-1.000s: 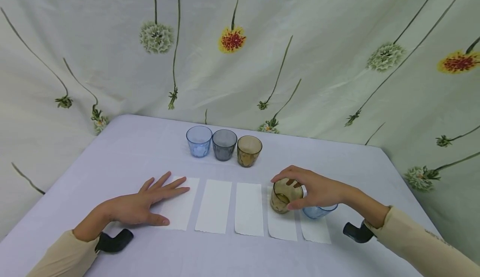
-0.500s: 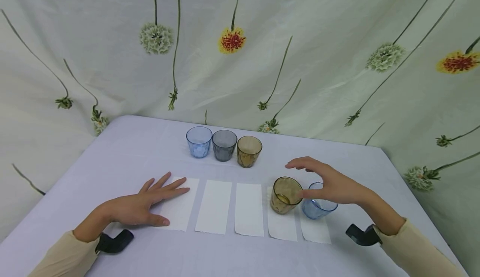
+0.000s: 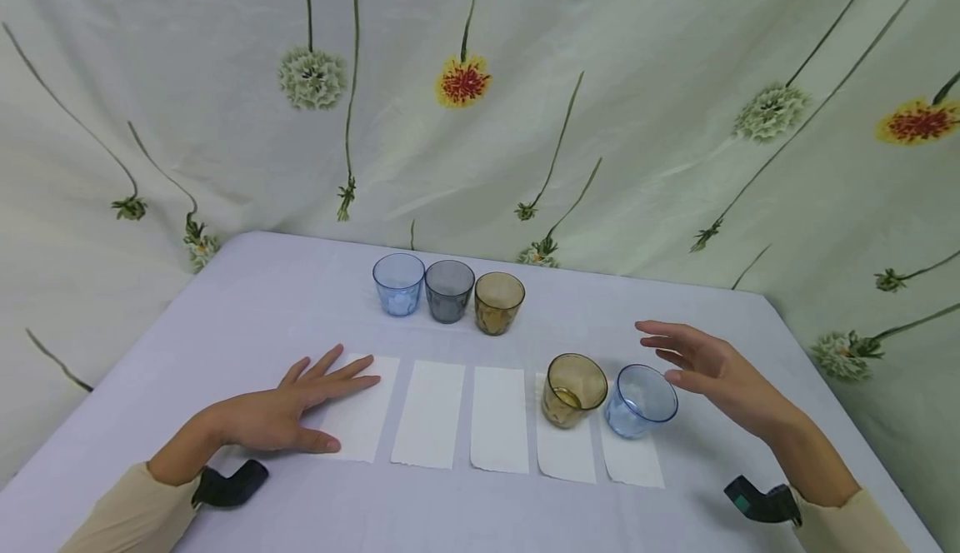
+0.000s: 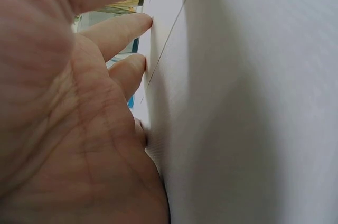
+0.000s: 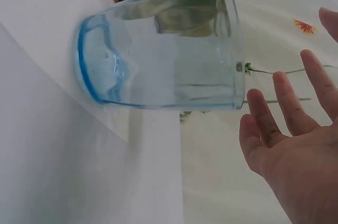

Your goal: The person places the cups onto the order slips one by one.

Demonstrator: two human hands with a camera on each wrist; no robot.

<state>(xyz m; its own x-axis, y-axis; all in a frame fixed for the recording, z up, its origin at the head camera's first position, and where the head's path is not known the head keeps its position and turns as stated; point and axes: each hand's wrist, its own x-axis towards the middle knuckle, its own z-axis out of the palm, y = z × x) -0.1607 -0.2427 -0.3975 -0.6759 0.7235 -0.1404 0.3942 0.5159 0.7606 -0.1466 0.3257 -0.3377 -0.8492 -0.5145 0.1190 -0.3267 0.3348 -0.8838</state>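
Observation:
My left hand [image 3: 281,415] lies with fingers spread, its fingertips on the leftmost white paper strip [image 3: 362,420]. To the right of the near blue glass [image 3: 633,420], my right hand [image 3: 723,378] is raised with loosely bent fingers and holds nothing. That blue glass stands upright on the rightmost paper strip [image 3: 637,465]; the right wrist view shows the same blue glass [image 5: 169,60] beside the fingers. Just left of it, an amber glass [image 3: 562,411] stands upright on the neighbouring strip [image 3: 567,461].
Farther back, a blue glass [image 3: 397,291], a grey glass [image 3: 448,295] and another amber glass [image 3: 495,311] stand in a row. Two more paper strips [image 3: 427,420] lie along the middle of the white-covered table [image 3: 420,511]. A flowered cloth [image 3: 660,120] hangs behind.
My right hand has let go of the near amber glass, passed over the blue glass and moved right. The amber glass stays on its strip. My left hand has kept its place.

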